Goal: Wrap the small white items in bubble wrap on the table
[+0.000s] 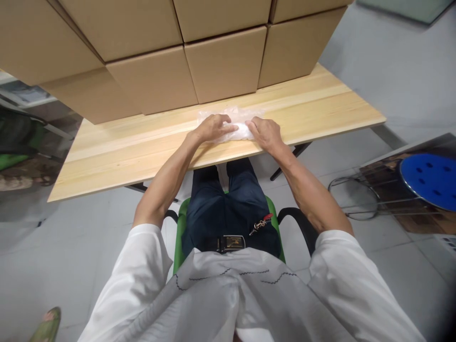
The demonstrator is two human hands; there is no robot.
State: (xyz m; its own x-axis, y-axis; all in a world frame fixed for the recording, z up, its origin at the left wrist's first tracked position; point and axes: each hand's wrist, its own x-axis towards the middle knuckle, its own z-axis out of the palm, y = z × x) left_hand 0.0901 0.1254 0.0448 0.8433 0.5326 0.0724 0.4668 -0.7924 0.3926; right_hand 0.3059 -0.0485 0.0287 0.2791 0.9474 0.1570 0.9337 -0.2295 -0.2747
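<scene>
partly, left hand (213, 127) and right hand (266, 134) cover crumpled plastic (242, 131), shape unclear.

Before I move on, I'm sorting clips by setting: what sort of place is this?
Probably a workroom or storeroom: brown cardboard boxes stand stacked on a wooden table, with a green chair in front of it.

The left hand (213, 127) and right hand (266, 134) are touching crumpled clear plastic (241, 132) near the front edge of the wooden desk (335, 107) (a whiter patch is showing between the thumbs). Behind it, cardboard boxes (226, 61) are standing stacked, while a blue stool (432, 183) is showing on the right.
</scene>
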